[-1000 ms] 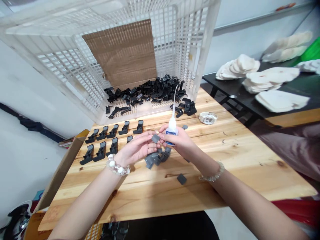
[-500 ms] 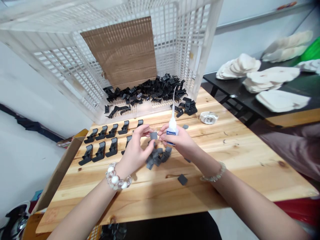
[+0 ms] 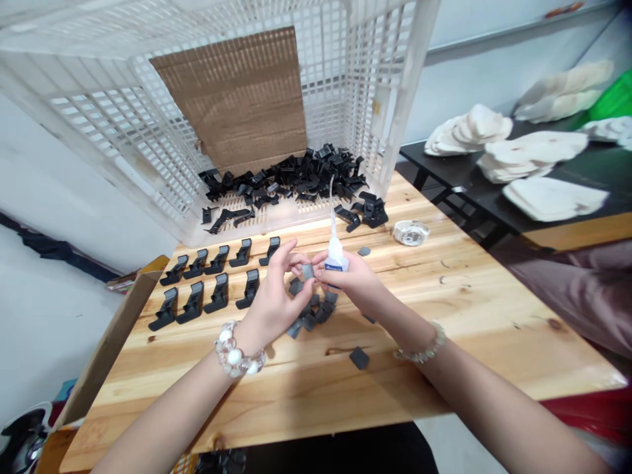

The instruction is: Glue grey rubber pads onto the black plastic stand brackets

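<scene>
Between the fingertips of my left hand (image 3: 276,289) is a small square grey pad (image 3: 307,271). My right hand (image 3: 348,276) is wrapped round a small white glue bottle (image 3: 335,253) with a blue label, its long thin nozzle pointing up and away from me. The right fingertips are at the pad's right edge; whether they grip it too I cannot tell. Just below both hands lies a loose pile of similar dark grey pads (image 3: 323,309). A single pad (image 3: 359,358) lies nearer to me. To the left, black plastic brackets (image 3: 216,293) stand in two rows.
A white plastic crate (image 3: 192,214) lies on its side at the back, with a cardboard sheet (image 3: 237,99) and a heap of black brackets (image 3: 306,174) inside. A white watch (image 3: 411,232) lies on the wooden table (image 3: 474,316). White stacked pieces (image 3: 536,151) sit on a black table at right.
My hands have come closer together, the right fingers now reaching the pad's edge. The pad has turned slightly and the bottle has shifted a little left.
</scene>
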A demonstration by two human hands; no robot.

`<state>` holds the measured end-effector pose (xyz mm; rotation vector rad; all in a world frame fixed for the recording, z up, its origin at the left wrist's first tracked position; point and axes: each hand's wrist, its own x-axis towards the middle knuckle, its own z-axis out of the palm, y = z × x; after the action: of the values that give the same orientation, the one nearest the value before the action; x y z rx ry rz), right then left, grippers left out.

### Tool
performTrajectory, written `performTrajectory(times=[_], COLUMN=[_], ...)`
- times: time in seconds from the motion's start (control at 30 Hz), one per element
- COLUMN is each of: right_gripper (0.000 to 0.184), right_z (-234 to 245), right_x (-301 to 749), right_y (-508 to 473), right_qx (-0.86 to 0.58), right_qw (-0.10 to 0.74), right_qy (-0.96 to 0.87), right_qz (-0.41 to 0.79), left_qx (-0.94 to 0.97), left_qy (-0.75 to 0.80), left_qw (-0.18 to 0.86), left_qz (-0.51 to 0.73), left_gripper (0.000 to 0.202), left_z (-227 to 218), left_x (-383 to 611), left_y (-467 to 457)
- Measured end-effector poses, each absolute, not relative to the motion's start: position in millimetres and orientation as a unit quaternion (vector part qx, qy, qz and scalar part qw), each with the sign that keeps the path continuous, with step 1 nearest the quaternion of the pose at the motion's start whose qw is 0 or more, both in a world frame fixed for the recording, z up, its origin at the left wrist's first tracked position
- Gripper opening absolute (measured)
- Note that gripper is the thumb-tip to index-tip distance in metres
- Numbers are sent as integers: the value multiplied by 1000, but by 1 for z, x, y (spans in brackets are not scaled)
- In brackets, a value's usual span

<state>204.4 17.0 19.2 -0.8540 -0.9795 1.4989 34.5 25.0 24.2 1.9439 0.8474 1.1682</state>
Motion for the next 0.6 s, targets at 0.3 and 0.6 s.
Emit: performTrajectory(times=[0.3, 0.6], right_gripper=[27, 22], right_z=[11, 8], right_x=[204, 215], right_y=[23, 39], right_qx=[-403, -451], right_qw=[544, 647], right_qy=[-401, -299], right_qz=[617, 537], left_qx=[851, 808], left_qy=[298, 391], left_qw=[257, 305], left_qz=[348, 318], left_gripper=[62, 8], left_z=[25, 15], left_x=[41, 94], left_y=[37, 134])
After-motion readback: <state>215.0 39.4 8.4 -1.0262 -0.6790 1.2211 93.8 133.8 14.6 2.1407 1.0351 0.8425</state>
